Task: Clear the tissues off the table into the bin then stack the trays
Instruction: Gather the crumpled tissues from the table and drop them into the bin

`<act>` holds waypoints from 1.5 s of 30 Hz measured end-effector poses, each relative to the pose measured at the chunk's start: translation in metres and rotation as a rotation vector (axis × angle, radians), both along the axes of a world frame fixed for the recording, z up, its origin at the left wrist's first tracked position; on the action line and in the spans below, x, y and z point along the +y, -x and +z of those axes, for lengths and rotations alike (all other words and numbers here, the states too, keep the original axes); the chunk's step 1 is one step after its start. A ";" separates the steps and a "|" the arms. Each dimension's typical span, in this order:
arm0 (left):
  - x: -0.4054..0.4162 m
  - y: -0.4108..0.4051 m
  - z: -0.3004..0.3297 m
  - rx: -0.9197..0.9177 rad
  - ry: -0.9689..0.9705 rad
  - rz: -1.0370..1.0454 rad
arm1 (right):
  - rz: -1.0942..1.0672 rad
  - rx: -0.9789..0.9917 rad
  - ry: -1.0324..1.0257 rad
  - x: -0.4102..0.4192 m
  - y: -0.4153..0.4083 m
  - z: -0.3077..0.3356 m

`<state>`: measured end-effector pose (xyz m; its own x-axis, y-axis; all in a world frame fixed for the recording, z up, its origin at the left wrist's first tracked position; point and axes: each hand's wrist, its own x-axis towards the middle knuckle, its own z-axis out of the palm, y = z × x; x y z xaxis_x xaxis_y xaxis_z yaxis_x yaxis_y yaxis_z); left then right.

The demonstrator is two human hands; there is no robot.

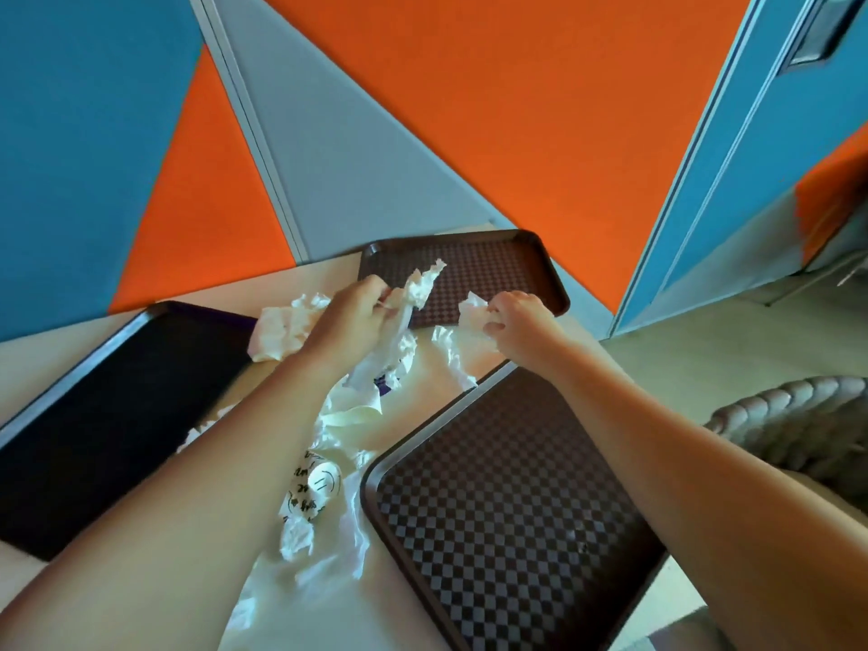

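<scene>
Closest to you, your two bare forearms reach out over the desk [56, 368]. Your left hand [350, 317] is clenched around a long crumpled tissue [413, 293], whose top sticks up past your fingers over the near edge of the far tray [507, 256]. Your right hand [521, 317] is closed on a smaller wad of tissue [472, 314], held just above the desk between the far tray and the near tray [507, 519].

More tissues lie loose on the desk below your hands: a folded one [282, 331] just left of your left wrist, beside the corner of the black tray [117, 406], and a torn piece [453, 354] under your right hand, touching the near tray's top corner. A heap of crumpled paper and thin plastic [338, 462], some of it printed with dark lettering, fills the strip between the black tray and the near tray and runs down toward you.

The three trays sit apart on the desk, none stacked. The two brown ones have a checkered surface. Behind the desk is a wall [469, 110] of orange, blue and grey panels. A grey woven seat [798, 415] stands at your right.
</scene>
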<state>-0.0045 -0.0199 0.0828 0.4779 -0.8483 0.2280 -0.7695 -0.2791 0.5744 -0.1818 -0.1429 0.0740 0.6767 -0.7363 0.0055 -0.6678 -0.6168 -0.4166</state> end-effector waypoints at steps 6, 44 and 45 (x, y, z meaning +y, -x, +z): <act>-0.025 0.053 0.027 -0.022 0.033 -0.149 | -0.103 -0.048 0.074 0.009 0.061 0.032; -0.076 0.555 -0.179 0.137 -0.612 -0.812 | -0.528 0.320 -0.512 0.068 0.548 -0.165; -0.074 0.555 -0.183 0.109 -0.640 -0.814 | -0.518 0.323 -0.494 0.066 0.551 -0.167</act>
